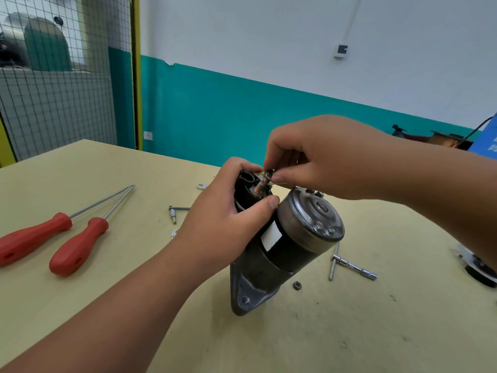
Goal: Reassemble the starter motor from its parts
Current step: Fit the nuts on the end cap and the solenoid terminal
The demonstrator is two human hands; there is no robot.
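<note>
The starter motor (293, 246) stands tilted on the pale bench (107, 305), resting on its grey mounting flange (250, 294), with the silver end cap (312, 216) turned up and toward the camera. The person's left hand (228, 219) grips the black cylindrical part at the upper left of the motor; its fingers (269, 204) are curled round that body, the thumb pressed on the side nearest the end cap. A copper-coloured stud (260, 185) rises from the top of this black part. The right hand (322, 160) reaches in from the right above it, and its thumb and forefinger pinch a small metal piece (269, 173) at the tip of the stud; the piece is too small and too covered to tell what it is. To the left, two red-handled screwdrivers (78, 249) lie side by side on the bench, well apart from the motor, their shafts pointing away and meeting at the tips. A small bolt (174, 210) lies just beyond the left wrist, and a small notched metal piece (201, 186) lies farther back. A loose nut (297, 285) sits on the bench just right of the flange, and a T-handle socket wrench (349, 265) lies near it, farther right. A dark round part (478, 270) shows at the right edge under the right forearm.
</note>
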